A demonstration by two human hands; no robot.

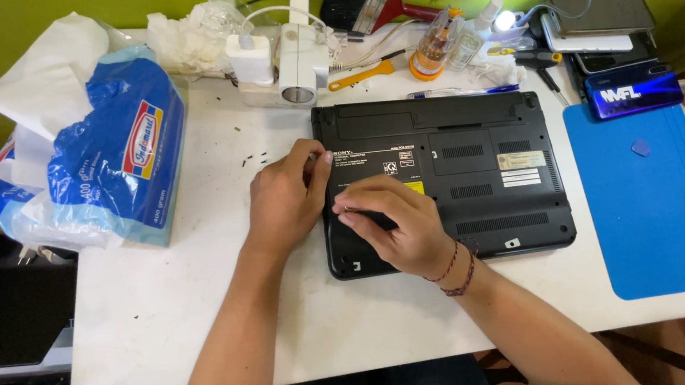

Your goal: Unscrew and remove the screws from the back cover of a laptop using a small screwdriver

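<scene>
A black laptop (pixel 481 172) lies upside down on a white table (pixel 204 312), its base panel with vents and labels facing up. My left hand (pixel 285 193) rests on the laptop's left edge, fingers curled, fingertips at the upper left corner. My right hand (pixel 399 220) lies on the base's left part, fingers drawn together and pressed down on the panel; I cannot tell if anything small is between them. A few tiny black screws (pixel 261 156) lie on the table just left of my left hand.
A blue mat (pixel 651 223) with a small blue pick (pixel 641 147) lies right of the laptop. Behind are a phone (pixel 631 91), a pen (pixel 458 91), a yellow-handled tool (pixel 361 73) and white power adapters (pixel 298 64). A blue-and-white plastic bag (pixel 109 163) sits at left.
</scene>
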